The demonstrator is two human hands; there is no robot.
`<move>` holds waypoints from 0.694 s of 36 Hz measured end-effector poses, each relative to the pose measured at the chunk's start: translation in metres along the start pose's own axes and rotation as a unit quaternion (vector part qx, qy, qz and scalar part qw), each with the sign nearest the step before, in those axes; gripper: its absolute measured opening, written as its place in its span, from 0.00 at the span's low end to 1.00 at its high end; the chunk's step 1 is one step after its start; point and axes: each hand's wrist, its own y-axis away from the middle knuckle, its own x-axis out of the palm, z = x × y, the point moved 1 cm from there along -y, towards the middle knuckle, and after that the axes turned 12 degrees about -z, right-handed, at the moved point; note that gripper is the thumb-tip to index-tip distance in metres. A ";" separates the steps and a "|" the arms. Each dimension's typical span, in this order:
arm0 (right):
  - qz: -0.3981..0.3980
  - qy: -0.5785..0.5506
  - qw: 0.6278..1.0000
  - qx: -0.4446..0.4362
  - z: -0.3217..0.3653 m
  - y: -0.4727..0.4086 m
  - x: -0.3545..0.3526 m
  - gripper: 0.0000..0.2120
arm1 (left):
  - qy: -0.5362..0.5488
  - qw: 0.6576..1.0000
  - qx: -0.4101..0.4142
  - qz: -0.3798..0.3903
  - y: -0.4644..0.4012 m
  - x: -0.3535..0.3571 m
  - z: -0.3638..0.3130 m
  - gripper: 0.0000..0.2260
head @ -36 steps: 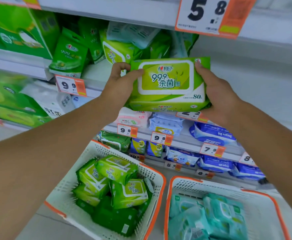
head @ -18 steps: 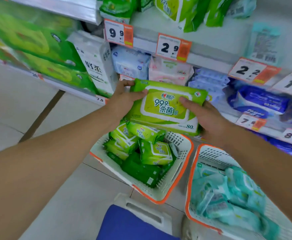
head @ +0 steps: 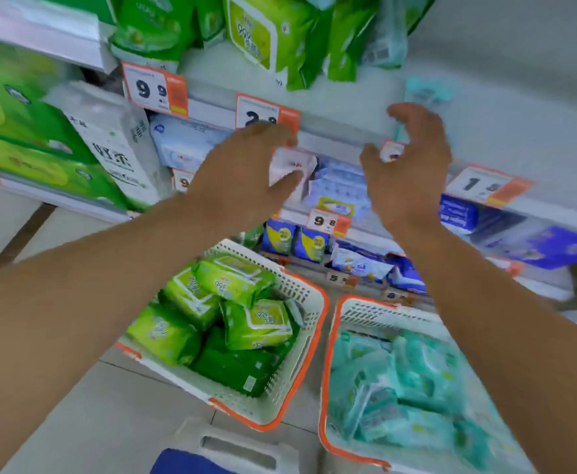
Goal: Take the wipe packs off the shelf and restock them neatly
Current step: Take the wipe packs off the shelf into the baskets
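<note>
Both my hands are raised in front of the shelf (head: 342, 107) and hold nothing. My left hand (head: 246, 169) has its fingers spread loosely near the 2.9 price tag. My right hand (head: 407, 165) is held apart from it, fingers loosely curled. Below them, the left basket (head: 309, 347) on the floor holds several green wipe packs (head: 235, 278), one lying on top of the pile. The right basket (head: 328, 354) holds several teal wipe packs (head: 410, 381). More green wipe packs (head: 263, 32) stand upright on the shelf above.
White tissue packs (head: 109, 142) and green boxes (head: 16, 131) fill the shelf at left. Blue and pink packs (head: 338, 186) sit on lower shelves with orange price tags (head: 155, 88). A blue and white stool (head: 218, 453) stands at the bottom, on the tiled floor.
The large green wipe pack that both hands held is no longer in them; it appears to lie in the left basket. Both hands have risen toward the shelf, empty.
</note>
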 end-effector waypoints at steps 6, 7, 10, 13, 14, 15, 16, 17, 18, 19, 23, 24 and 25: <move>0.116 0.235 0.956 0.132 -0.098 -0.115 -0.047 0.43 | -0.062 0.992 0.035 0.109 -0.083 0.065 -0.056 0.26; 0.163 0.230 0.941 0.188 -0.102 -0.123 -0.045 0.48 | -0.095 0.985 0.035 0.141 -0.089 0.077 -0.058 0.23; 0.237 0.223 0.921 0.215 -0.096 -0.130 -0.027 0.57 | -0.142 0.970 0.024 0.198 -0.102 0.097 -0.064 0.16; 0.264 0.251 0.916 0.167 -0.084 -0.118 0.002 0.62 | -0.189 0.961 0.024 0.198 -0.113 0.101 -0.075 0.14; 0.264 0.253 0.917 0.161 -0.082 -0.114 0.009 0.60 | -0.206 0.956 0.027 0.206 -0.116 0.102 -0.080 0.15; 0.257 0.250 0.920 0.160 -0.083 -0.111 0.016 0.56 | -0.213 0.952 0.028 0.219 -0.118 0.102 -0.085 0.16; 0.249 0.248 0.923 0.157 -0.085 -0.111 0.020 0.51 | -0.213 0.950 0.026 0.228 -0.119 0.102 -0.091 0.17; 0.246 0.245 0.926 0.152 -0.084 -0.114 0.020 0.46 | -0.204 0.951 0.020 0.233 -0.121 0.102 -0.095 0.17; 0.242 0.233 0.930 0.151 -0.083 -0.119 0.019 0.39 | -0.183 0.955 0.004 0.236 -0.123 0.101 -0.098 0.16; 0.232 0.202 0.938 0.162 -0.080 -0.125 0.014 0.31 | -0.143 0.962 -0.024 0.231 -0.123 0.100 -0.100 0.16; 0.246 -0.181 0.872 0.384 -0.069 -0.131 -0.035 0.24 | 0.143 0.962 -0.227 0.052 -0.125 0.102 -0.099 0.19; 0.282 -0.286 0.809 0.430 -0.069 -0.125 -0.054 0.24 | 0.227 0.931 -0.286 0.002 -0.121 0.102 -0.101 0.24; 0.319 -0.350 0.749 0.463 -0.072 -0.117 -0.070 0.25 | 0.318 0.886 -0.337 -0.019 -0.115 0.101 -0.105 0.29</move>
